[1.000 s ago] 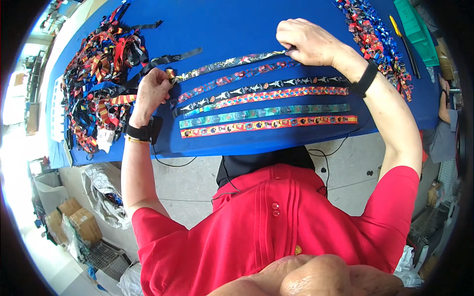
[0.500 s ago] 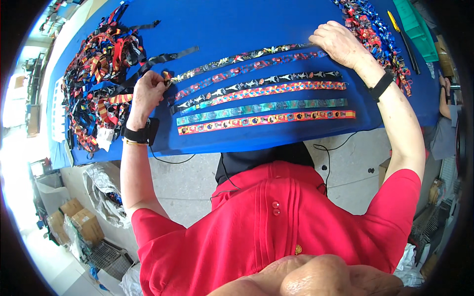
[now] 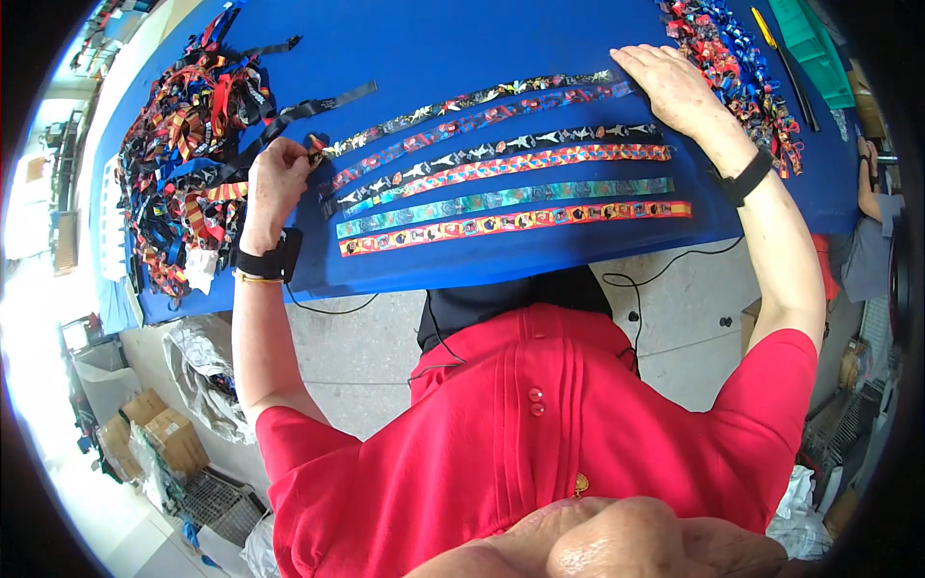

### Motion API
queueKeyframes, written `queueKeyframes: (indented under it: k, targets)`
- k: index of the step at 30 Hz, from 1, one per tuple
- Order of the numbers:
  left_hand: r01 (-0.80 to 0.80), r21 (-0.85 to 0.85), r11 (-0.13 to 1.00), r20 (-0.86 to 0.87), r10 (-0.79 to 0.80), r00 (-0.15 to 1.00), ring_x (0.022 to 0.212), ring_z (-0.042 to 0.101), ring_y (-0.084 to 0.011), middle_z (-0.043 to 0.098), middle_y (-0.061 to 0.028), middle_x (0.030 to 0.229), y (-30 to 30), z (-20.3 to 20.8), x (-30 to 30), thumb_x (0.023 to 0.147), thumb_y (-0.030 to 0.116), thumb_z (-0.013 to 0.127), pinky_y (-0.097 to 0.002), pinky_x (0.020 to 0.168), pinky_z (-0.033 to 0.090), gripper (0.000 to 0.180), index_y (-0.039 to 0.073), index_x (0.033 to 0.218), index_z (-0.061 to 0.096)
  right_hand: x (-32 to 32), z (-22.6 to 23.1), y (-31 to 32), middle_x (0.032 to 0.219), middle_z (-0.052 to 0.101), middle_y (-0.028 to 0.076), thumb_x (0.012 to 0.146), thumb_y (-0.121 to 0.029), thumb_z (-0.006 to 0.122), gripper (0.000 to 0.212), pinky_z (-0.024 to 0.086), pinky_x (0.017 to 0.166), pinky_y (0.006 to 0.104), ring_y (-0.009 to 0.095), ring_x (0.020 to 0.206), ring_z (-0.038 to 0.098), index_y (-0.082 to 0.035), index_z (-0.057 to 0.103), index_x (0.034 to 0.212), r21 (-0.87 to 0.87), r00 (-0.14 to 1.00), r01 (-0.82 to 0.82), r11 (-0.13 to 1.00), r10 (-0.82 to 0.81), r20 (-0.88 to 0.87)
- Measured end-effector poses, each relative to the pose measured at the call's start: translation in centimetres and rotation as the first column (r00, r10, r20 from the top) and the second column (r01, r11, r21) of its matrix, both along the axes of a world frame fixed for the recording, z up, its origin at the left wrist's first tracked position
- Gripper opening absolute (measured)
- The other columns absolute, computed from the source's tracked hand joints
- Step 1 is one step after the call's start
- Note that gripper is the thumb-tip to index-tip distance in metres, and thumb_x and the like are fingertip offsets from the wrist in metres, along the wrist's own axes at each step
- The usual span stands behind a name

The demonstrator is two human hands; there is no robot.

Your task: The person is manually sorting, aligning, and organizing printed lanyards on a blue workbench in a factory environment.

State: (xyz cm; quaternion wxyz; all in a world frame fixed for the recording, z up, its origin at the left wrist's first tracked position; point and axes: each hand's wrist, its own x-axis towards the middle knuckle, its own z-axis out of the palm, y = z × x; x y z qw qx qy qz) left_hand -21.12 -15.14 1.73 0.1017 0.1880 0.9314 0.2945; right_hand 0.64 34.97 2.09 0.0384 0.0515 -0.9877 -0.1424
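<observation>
Six straps (image 3: 501, 164) lay flat in rows; pile (image 3: 183, 164) remained. Left hand (image 3: 275, 178) pinched top strap's end; right hand (image 3: 674, 87) pressed flat, fingers extended.

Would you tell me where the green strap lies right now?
In the head view, the green strap lies flat on the blue table, second row from the near edge, just above the red-and-yellow strap.

ribbons (image 3: 501, 169): woven cloth, seemingly glossy print | tablecloth (image 3: 462, 48): matt blue cloth
</observation>
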Motion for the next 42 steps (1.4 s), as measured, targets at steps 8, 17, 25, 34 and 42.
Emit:
queueKeyframes:
  k: [8,17,25,34,42]
  targets:
    - [0.049,-0.047,0.998,-0.340,-0.062,0.938,0.086,0.069,-0.0288,0.065,-0.0185,0.106,0.0,3.3,7.5,0.093,0.004,0.063,-0.0377,0.075,0.055,0.017,0.001,0.110,0.065,6.6,3.4,-3.8,0.139,0.059,0.017,0.099,-0.008,0.056,0.044,0.045,0.108,0.0446,0.036,0.128,0.056,-0.005,0.053,0.143,-0.360,0.991,0.038,0.932,-0.083,-0.109]
    - [0.047,-0.006,0.999,-0.456,-0.045,0.889,0.124,0.057,-0.0401,0.059,-0.0221,0.133,1.5,-1.1,19.0,0.092,0.003,0.068,-0.0451,0.104,0.047,0.025,0.001,0.117,0.064,13.9,-0.2,-11.6,0.152,0.049,0.017,0.104,-0.022,0.054,0.048,0.034,0.116,0.0496,0.037,0.140,0.046,-0.007,0.049,0.149,-0.462,0.909,0.203,0.863,-0.342,-0.239]
    - [0.122,-0.066,0.990,-0.433,-0.138,0.891,0.142,0.042,-0.0397,0.050,-0.0207,0.147,5.2,-1.6,19.5,0.097,0.015,0.065,-0.0545,0.120,0.027,0.043,-0.001,0.135,0.056,11.9,-2.1,-13.9,0.155,0.045,0.015,0.108,-0.035,0.045,0.051,0.028,0.118,0.0585,0.035,0.143,0.043,-0.010,0.046,0.152,-0.450,0.883,0.241,0.860,-0.387,-0.266]
    - [0.054,-0.339,0.939,-0.307,-0.165,0.937,0.154,0.022,-0.0410,0.026,-0.0225,0.165,6.1,-2.7,17.8,0.104,0.050,0.046,-0.0565,0.124,0.010,0.071,0.005,0.158,0.034,11.0,-3.7,-12.0,0.161,0.038,0.011,0.109,-0.044,0.038,0.057,0.025,0.120,0.0590,0.034,0.148,0.036,-0.015,0.036,0.158,-0.333,0.905,0.358,0.872,-0.412,-0.104]
    - [-0.004,-0.323,0.946,-0.297,-0.097,0.950,0.155,0.018,-0.0395,0.026,-0.0244,0.165,6.2,-2.7,17.5,0.101,0.053,0.051,-0.0551,0.125,0.007,0.078,0.002,0.158,0.032,10.1,-3.6,-11.2,0.163,0.037,0.011,0.108,-0.051,0.034,0.064,0.022,0.121,0.0591,0.035,0.150,0.033,-0.013,0.033,0.160,-0.344,0.909,0.373,0.862,-0.414,-0.052]
